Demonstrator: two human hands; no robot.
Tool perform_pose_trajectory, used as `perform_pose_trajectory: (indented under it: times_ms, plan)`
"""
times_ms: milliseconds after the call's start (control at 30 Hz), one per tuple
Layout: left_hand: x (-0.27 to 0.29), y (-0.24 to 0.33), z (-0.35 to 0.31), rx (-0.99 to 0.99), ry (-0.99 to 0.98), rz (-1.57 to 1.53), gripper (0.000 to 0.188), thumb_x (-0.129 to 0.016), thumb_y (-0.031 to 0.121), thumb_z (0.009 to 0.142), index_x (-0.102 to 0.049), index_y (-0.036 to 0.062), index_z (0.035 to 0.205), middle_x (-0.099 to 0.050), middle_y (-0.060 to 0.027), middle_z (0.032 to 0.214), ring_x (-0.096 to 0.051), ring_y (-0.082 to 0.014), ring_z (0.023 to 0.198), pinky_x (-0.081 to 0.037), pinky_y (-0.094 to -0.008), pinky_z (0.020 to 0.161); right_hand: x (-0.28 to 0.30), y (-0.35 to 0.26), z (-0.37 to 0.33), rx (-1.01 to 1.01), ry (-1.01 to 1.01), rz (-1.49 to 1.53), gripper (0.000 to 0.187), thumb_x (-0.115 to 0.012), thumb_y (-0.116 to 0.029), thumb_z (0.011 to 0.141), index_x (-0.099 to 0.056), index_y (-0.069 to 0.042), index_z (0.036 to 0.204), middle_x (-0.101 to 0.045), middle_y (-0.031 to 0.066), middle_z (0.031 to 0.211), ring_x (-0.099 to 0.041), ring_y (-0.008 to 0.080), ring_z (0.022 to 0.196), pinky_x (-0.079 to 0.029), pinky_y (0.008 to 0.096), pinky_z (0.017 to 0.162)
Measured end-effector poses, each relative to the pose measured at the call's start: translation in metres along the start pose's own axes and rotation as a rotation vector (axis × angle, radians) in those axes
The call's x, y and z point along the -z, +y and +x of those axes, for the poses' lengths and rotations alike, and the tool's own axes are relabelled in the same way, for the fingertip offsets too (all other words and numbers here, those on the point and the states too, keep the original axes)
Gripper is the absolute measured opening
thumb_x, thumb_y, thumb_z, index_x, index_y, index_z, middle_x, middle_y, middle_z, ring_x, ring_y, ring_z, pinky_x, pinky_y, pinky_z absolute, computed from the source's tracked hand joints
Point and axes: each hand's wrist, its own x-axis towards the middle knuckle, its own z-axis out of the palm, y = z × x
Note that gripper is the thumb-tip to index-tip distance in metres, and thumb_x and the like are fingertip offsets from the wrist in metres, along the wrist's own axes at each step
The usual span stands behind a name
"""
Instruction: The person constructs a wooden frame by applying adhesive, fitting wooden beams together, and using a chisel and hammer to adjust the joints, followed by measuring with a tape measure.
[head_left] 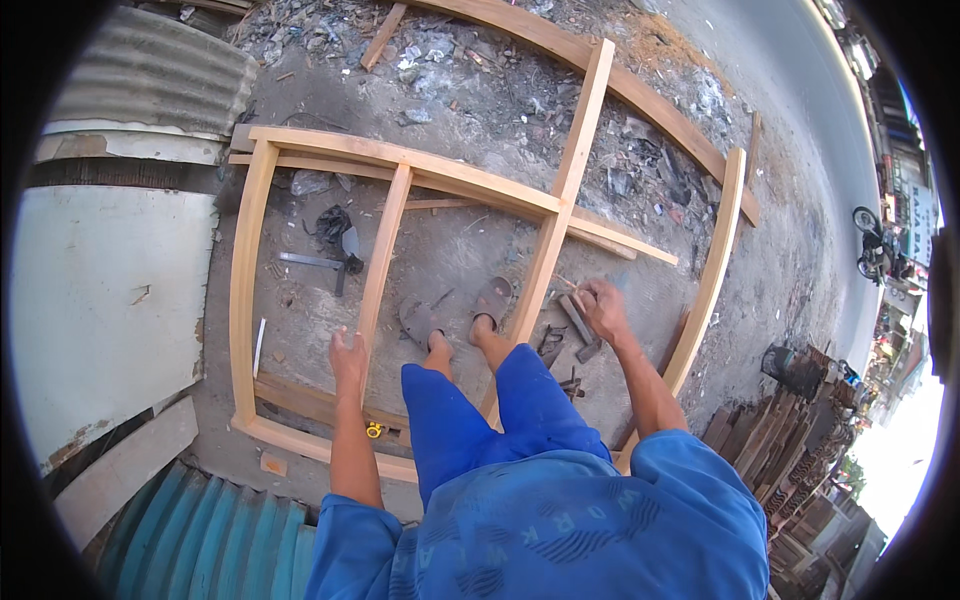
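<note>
I stand inside a wooden frame [375,275] of pale planed beams with crossbars, low over the ground. My left hand [348,357] is beside the left crossbar with its fingers curled in; what is in them, if anything, is hidden. To the right of the middle beam [553,255], my right hand [604,308] pinches a thin light-coloured stick [567,283], too small to name. Just below that hand lies a wooden-handled mallet [577,320], with dark tools [551,345] close by. A hammer [315,261] rests on the ground inside the left bay.
A black plastic bag [332,224] lies near the hammer, and a yellow tape measure [375,430] by the near beam. A long beam [660,105] lies across the far side amid litter. Corrugated sheets [150,70] stand left; stacked timber [760,455] and a road [800,130] are right.
</note>
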Motion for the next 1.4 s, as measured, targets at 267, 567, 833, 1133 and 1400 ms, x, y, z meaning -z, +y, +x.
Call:
perform_pose_trajectory:
  times_ms: [267,567,833,1133,1400]
  plan:
    - [-0.091,0.002,0.134,-0.212,0.201,0.445,0.088,-0.077,0.041,0.081,-0.037,0.0049,0.151,-0.054,-0.0244,0.138,-0.047,-0.0427,0.131,-0.034,-0.0525,0.113,-0.049,0.053,0.121,0.248,0.031,-0.335,0.012,-0.064,-0.011,0.087,-0.070,-0.005,0.095,-0.063,0.0213,0.087,-0.061,0.0414,0.090,-0.048,0.0504,0.079]
    - [-0.199,-0.005,0.250,-0.187,-0.057,0.258,0.081,-0.076,0.040,0.085,-0.039,0.0082,0.149,-0.063,-0.0255,0.129,-0.063,-0.0467,0.115,-0.051,-0.0532,0.095,-0.122,0.113,0.224,0.338,-0.027,-0.666,0.012,-0.062,-0.011,0.092,-0.070,-0.008,0.100,-0.059,0.0167,0.084,-0.060,0.0380,0.087,-0.048,0.0475,0.077]
    - [-0.212,-0.030,0.254,-0.458,0.041,0.229,0.064,-0.070,0.031,0.091,-0.042,0.0142,0.147,-0.069,-0.0275,0.115,-0.065,-0.0498,0.105,-0.052,-0.0552,0.090,-0.134,0.114,0.260,0.462,-0.063,-0.720,0.013,-0.058,-0.009,0.091,-0.071,-0.008,0.096,-0.062,0.0162,0.084,-0.062,0.0361,0.088,-0.050,0.0464,0.076]
    - [-0.218,-0.022,0.249,-0.364,0.105,0.328,0.076,-0.065,0.039,0.094,-0.029,0.0199,0.158,-0.068,-0.0282,0.120,-0.065,-0.0505,0.108,-0.051,-0.0566,0.093,-0.131,0.134,0.281,0.508,-0.146,-0.878,0.011,-0.057,-0.010,0.086,-0.067,-0.006,0.088,-0.065,0.0184,0.087,-0.064,0.0407,0.091,-0.050,0.0510,0.077]
    - [-0.218,-0.025,0.245,-0.329,0.138,0.317,0.078,-0.063,0.038,0.095,-0.025,0.0183,0.160,-0.062,-0.0234,0.136,-0.061,-0.0475,0.119,-0.049,-0.0546,0.101,-0.167,0.155,0.288,0.543,-0.181,-0.990,0.014,-0.055,-0.010,0.082,-0.068,-0.006,0.085,-0.066,0.0188,0.088,-0.065,0.0409,0.091,-0.051,0.0498,0.079]
